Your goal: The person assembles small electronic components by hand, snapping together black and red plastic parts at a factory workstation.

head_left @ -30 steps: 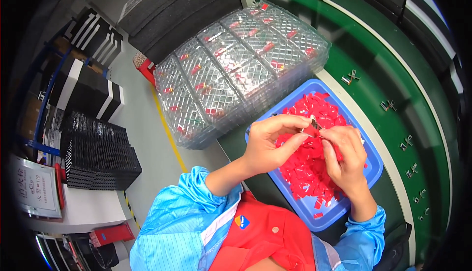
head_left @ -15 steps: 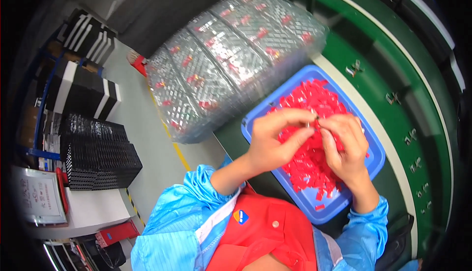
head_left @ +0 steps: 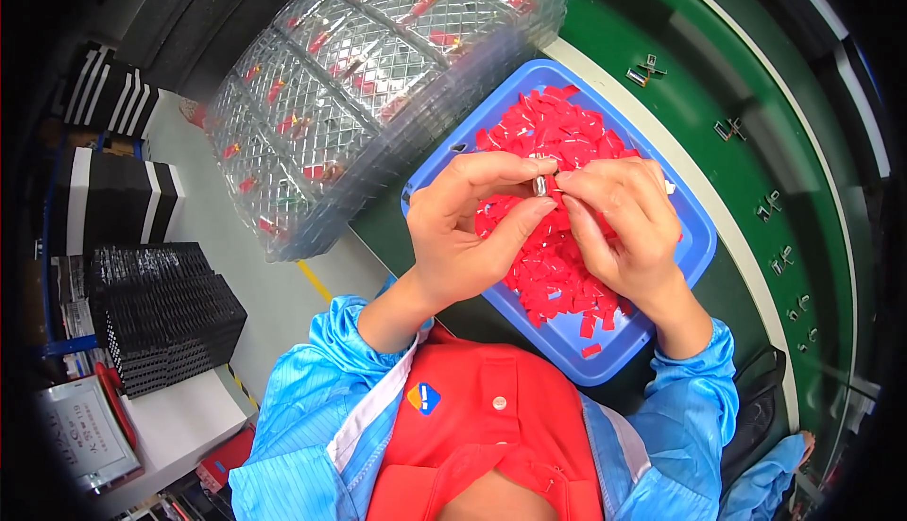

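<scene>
Both my hands work close together above a blue plastic tub (head_left: 694, 238) heaped with small red pieces (head_left: 557, 271). Between thumb and fingertips, my left hand (head_left: 463, 223) pinches a small silver metal part (head_left: 540, 184). My right hand (head_left: 628, 223) is closed in a pinch, its fingertips meeting the right side of that part. Something red shows at this spot, but I cannot tell whether it is in the fingers or lies in the heap behind.
Stacked clear blister trays (head_left: 368, 77) with red-marked parts stand beyond the tub. On the right, a green conveyor belt (head_left: 694, 129) carries several small metal parts (head_left: 729, 129). Black trays (head_left: 170, 318) are piled at left. Another person's blue sleeve (head_left: 767, 478) shows at lower right.
The whole view has shifted, so tub, trays and hands appear further left and higher. My hands remain pinched together over the tub, and the silver part shows more plainly between the fingertips.
</scene>
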Available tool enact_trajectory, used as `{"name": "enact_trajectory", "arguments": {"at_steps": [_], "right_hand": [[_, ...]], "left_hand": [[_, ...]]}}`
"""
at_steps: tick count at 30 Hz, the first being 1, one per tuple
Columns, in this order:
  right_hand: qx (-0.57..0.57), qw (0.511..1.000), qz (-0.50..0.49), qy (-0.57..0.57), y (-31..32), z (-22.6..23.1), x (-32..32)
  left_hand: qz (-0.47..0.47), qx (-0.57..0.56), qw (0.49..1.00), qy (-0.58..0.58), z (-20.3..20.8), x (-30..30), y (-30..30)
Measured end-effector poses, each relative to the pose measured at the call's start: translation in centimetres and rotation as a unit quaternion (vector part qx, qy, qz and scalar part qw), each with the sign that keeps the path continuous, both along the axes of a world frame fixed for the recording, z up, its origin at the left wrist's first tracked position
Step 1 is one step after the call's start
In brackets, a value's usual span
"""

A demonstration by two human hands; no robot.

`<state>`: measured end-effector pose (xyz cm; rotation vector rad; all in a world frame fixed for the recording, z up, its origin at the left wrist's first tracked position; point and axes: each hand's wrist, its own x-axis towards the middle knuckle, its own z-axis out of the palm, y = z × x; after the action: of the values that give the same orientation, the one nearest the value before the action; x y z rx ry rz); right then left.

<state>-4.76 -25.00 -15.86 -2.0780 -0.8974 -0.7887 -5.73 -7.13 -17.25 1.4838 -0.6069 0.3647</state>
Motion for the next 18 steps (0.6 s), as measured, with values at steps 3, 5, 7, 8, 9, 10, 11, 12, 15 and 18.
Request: {"name": "enact_trajectory", "arguments": {"at_steps": [3,5,7,8,9,10,11,12,15,18], "right_hand": [[-0.031,0.999,-0.011,0.012,-0.1,0.4,-0.3],[-0.047,0.999,-0.015,-0.012,-0.2,0.5,-0.3],[-0.031,0.999,-0.014,-0.023,0.0,-0.1,0.0],[-0.015,0.999,-0.013,-0.035,0.0,-0.3,0.1],[-0.015,0.999,-0.012,-0.035,0.0,-0.3,0.1],[-0.006,0.999,-0.011,-0.034,0.1,-0.3,0.1],[0.003,0.999,-0.010,-0.032,0.2,-0.4,0.1],[0.003,0.999,-0.009,-0.034,0.2,-0.5,0.1],[0.022,0.999,-0.008,-0.031,0.2,-0.7,-0.1],[0.010,1.000,-0.006,0.001,0.2,-0.2,-0.4]], "left_hand": [[0.012,0.013,1.000,-0.004,-0.1,0.0,0.0],[0.010,0.023,1.000,-0.006,-0.2,0.0,0.1],[0.009,0.022,1.000,-0.005,-0.2,0.0,0.0],[0.008,0.022,1.000,-0.006,-0.1,0.0,0.0],[0.009,0.022,1.000,-0.006,-0.1,0.0,-0.1],[0.004,0.015,1.000,-0.007,-0.2,0.1,-0.1],[-0.001,0.008,1.000,-0.009,-0.2,0.1,-0.1],[0.001,0.008,1.000,-0.010,-0.2,0.1,-0.2],[-0.016,-0.015,1.000,0.014,-0.3,0.2,-0.3],[-0.035,-0.025,0.999,0.014,-0.4,0.2,-0.1]]}}
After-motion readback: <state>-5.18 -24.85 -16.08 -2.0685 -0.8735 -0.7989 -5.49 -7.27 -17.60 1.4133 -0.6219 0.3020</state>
